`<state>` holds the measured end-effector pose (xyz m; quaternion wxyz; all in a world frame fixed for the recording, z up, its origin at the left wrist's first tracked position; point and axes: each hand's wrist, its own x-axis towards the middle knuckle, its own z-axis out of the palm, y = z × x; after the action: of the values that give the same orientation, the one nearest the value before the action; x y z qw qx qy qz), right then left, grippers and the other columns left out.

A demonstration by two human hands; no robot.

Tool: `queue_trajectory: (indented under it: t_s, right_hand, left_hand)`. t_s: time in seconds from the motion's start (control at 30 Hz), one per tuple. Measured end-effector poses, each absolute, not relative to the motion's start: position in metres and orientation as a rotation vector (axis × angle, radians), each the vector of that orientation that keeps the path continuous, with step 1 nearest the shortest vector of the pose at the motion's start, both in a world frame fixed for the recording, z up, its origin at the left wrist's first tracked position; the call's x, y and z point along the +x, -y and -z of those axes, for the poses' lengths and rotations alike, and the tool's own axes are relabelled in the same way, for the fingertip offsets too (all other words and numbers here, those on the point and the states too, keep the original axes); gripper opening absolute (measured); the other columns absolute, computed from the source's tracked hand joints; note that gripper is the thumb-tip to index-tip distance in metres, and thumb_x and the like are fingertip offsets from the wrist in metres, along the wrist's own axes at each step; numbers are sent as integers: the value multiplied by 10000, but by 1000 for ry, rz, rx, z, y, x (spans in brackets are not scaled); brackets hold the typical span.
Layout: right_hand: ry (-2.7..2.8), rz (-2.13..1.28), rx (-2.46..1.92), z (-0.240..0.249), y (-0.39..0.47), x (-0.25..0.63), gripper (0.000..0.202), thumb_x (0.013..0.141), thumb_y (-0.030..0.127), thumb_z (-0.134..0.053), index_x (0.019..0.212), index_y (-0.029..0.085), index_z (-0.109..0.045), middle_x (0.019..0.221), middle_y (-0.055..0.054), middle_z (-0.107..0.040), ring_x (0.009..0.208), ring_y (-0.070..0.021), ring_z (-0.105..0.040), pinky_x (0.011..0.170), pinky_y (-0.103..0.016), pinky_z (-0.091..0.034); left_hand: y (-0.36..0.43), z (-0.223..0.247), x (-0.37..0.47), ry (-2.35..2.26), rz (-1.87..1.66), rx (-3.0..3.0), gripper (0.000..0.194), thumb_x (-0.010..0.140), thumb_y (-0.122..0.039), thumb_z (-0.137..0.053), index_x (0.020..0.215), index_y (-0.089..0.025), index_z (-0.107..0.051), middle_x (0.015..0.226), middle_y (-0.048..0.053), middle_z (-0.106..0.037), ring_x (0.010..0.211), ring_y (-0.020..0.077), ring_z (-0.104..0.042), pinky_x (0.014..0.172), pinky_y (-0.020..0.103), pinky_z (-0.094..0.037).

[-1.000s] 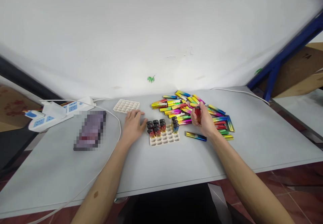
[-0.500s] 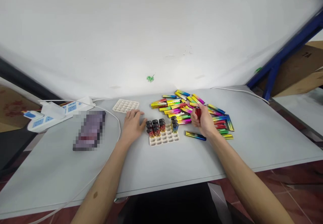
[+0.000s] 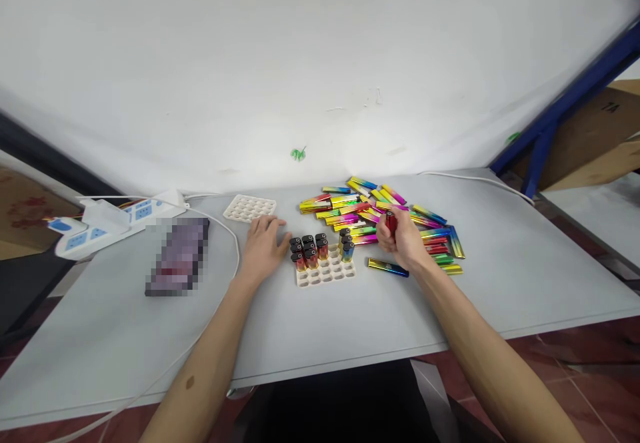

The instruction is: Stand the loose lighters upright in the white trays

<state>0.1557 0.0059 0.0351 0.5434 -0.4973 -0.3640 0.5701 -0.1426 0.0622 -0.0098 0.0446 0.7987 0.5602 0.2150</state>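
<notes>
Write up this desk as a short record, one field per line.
left hand: open, beside the near tray
right hand: closed around a red piece
near tray: holds upright black-topped pieces, red and blue-yellow
pile: shiny multicoloured strips, around the right hand
far tray: pale, many-pocketed, beyond the left hand
left side: power strip, white cable

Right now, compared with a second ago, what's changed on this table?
Nothing has clearly moved, been taken hold of or let go. The right hand still grips the red lighter; the left hand stays beside the partly filled tray.
</notes>
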Motion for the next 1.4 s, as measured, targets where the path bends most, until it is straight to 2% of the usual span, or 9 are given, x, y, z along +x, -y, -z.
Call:
queue_trajectory:
  t_s: [0.17,0.33,0.43,0.53,0.67,0.8,0.93,1.07,1.4]
  right_hand:
    - [869,-1352,-1204,-32,-8,156,600,899,662,-424,495,218,-417,445,43,-262,401,-88,-203,388,-248,-160]
    - [957,-1308,-1187,-25,-11,159,569,850,748,-482,697,213,-600,599,20,-441,485,-104,-379,421,-245,-297]
    - [1071,-1211,-1203,-29,-5,162,481,826,688,-600,757,212,-615,699,5,-541,607,-126,-491,554,-262,-413]
    - [1266,-1071,-1293,-43,6,165,362,839,565,-677,773,214,-615,732,13,-568,656,-128,-481,619,-266,-400]
    - [1442,-942,-1353,-70,20,167,297,866,509,-666,800,221,-643,782,-6,-598,697,-157,-507,625,-290,-394]
    - [1587,-798,-1361,-92,30,155,208,881,439,-666,948,242,-667,892,-32,-666,770,-190,-589,671,-318,-446]
    - [1803,-600,-1308,-101,36,133,161,874,353,-679,1008,265,-665,1003,-51,-696,886,-233,-629,781,-373,-484]
    - [2065,-440,-1253,-94,34,111,116,890,310,-678,990,261,-648,1002,-45,-711,1011,-256,-602,840,-400,-487]
    - [2216,-128,-1207,-67,26,101,140,878,266,-712,1004,216,-680,957,-60,-717,967,-256,-539,871,-414,-462]
  left_hand:
    - [-62,8,-142,-1714,-658,2432,293,933,-363,-494,1143,-199,-616,1259,131,-579,1248,320,-458,1102,483,-377]
    - [-62,7,-141,-1708,-656,2430,298,932,-363,-495,1138,-189,-622,1248,142,-578,1231,332,-461,1086,501,-387]
    - [-62,7,-141,-1699,-661,2438,297,934,-357,-491,1144,-194,-622,1245,141,-573,1232,334,-456,1085,508,-382]
    - [-62,8,-141,-1686,-665,2443,300,934,-355,-491,1153,-199,-624,1225,135,-578,1210,332,-464,1072,511,-390]
    - [-62,8,-141,-1683,-664,2439,316,935,-364,-491,1161,-189,-627,1223,140,-575,1202,337,-459,1057,509,-400]
    - [-62,8,-141,-1686,-651,2441,323,936,-364,-489,1162,-179,-627,1224,140,-574,1208,339,-454,1059,497,-397]
    - [-62,8,-141,-1684,-638,2447,323,938,-371,-488,1161,-183,-626,1217,140,-574,1208,339,-455,1057,498,-394]
    - [-62,8,-141,-1685,-628,2451,325,939,-366,-487,1164,-177,-626,1230,140,-569,1217,343,-448,1065,496,-381]
    - [-60,7,-140,-1692,-620,2455,308,939,-348,-508,1161,-171,-628,1241,148,-571,1219,341,-443,1057,495,-388]
